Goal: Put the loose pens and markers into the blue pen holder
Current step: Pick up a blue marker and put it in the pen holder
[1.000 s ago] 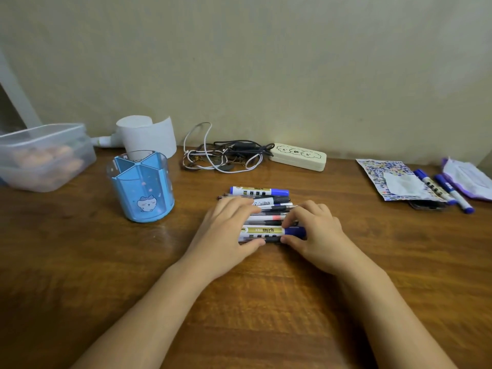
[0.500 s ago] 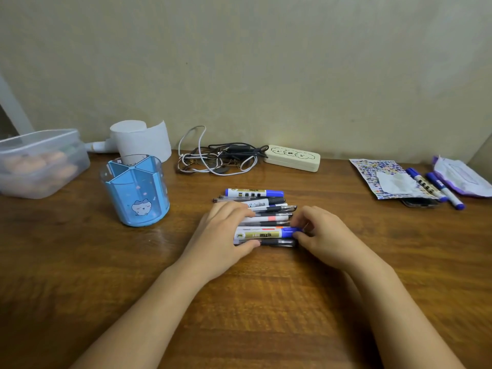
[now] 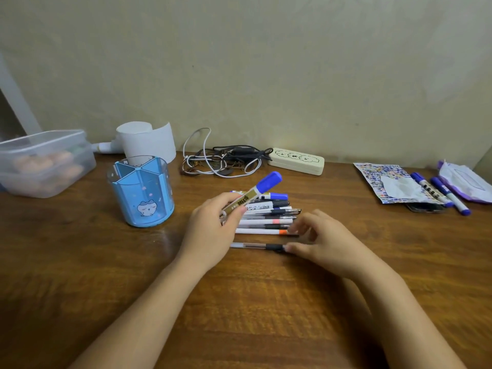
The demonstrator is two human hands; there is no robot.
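Observation:
The blue pen holder (image 3: 142, 193) stands upright at the left of the wooden desk, its compartments showing nothing inside. My left hand (image 3: 213, 233) holds a blue-capped marker (image 3: 255, 194) lifted off the desk, cap tilted up to the right. Under and behind it lies a row of several pens and markers (image 3: 269, 211). A dark-grip pen (image 3: 257, 246) lies alone nearest me. My right hand (image 3: 327, 241) hovers at the right ends of the pens with fingers spread, fingertips at that pen's tip. Two more blue markers (image 3: 439, 193) lie far right.
A clear lidded container (image 3: 45, 162) sits far left, a paper roll (image 3: 149, 141) behind the holder. Tangled cables (image 3: 221, 161) and a cream case (image 3: 296, 161) lie along the wall. A patterned packet (image 3: 383, 182) and a purple-edged pack (image 3: 463, 182) rest at the right.
My left hand has picked the blue-capped marker up from the front of the row and tilted it upward. My right hand let go of it and opened.

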